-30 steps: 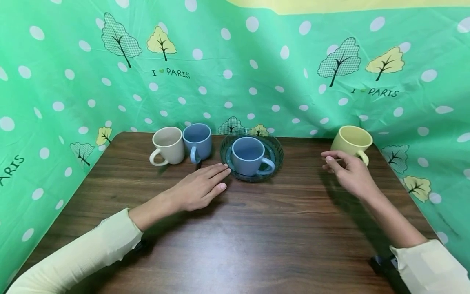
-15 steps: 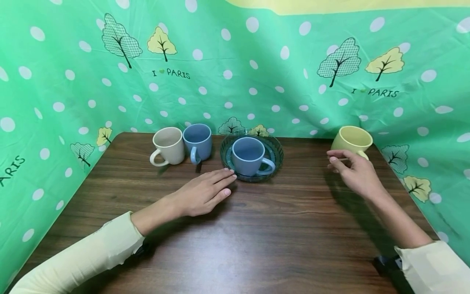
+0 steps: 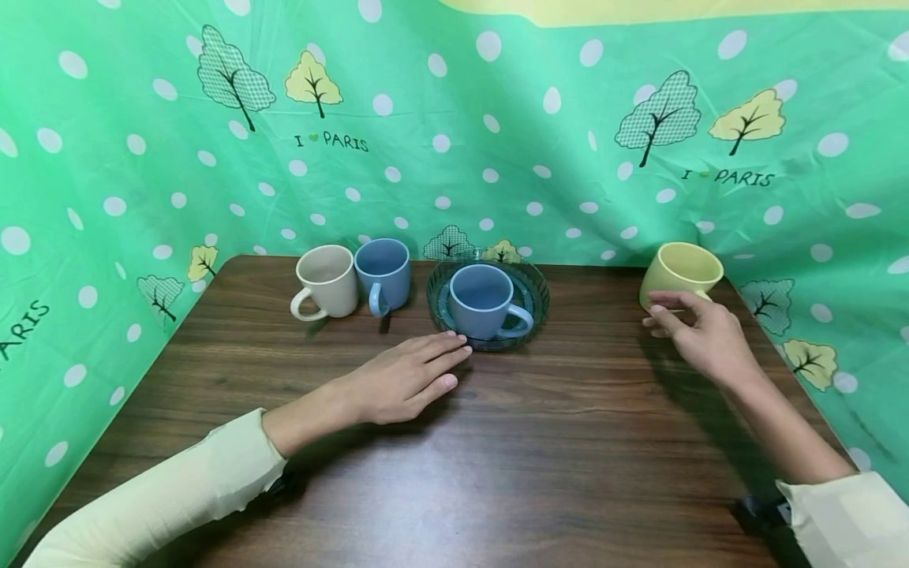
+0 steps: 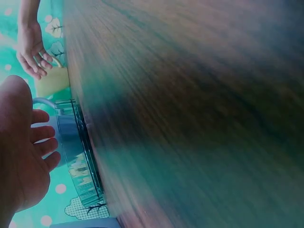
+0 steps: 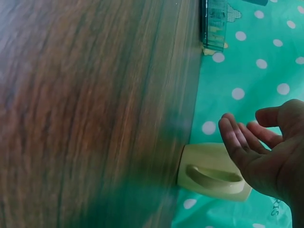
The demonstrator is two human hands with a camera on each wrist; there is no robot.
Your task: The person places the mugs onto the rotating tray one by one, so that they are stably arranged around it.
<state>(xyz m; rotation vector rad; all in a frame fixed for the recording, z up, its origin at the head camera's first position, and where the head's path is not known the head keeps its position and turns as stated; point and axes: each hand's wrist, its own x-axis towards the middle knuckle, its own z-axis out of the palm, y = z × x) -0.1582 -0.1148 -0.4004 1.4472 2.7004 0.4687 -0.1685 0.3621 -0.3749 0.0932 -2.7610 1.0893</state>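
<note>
A blue mug (image 3: 480, 308) stands inside a clear glass dish (image 3: 543, 304) at the table's back middle, its handle to the right. My left hand (image 3: 401, 379) hovers palm down in front of the dish, fingers loosely extended, fingertips overlapping the near rim in the head view. At the back right is a yellow mug (image 3: 675, 272). Just in front of it my right hand (image 3: 710, 339) hangs with relaxed fingers, covering most of its handle in the head view. The right wrist view shows that handle (image 5: 213, 178) below the fingers, with nothing held in the hand.
Left of the dish, a white mug (image 3: 330, 284) and a second blue mug (image 3: 387, 276) stand side by side. The brown wooden table (image 3: 511, 457) has a green dotted cloth (image 3: 398, 158) hanging behind and along its sides.
My left hand has drifted right and slightly toward me along the front of the dish. My right hand has shifted a little right in front of the yellow mug. The mugs stay put.
</note>
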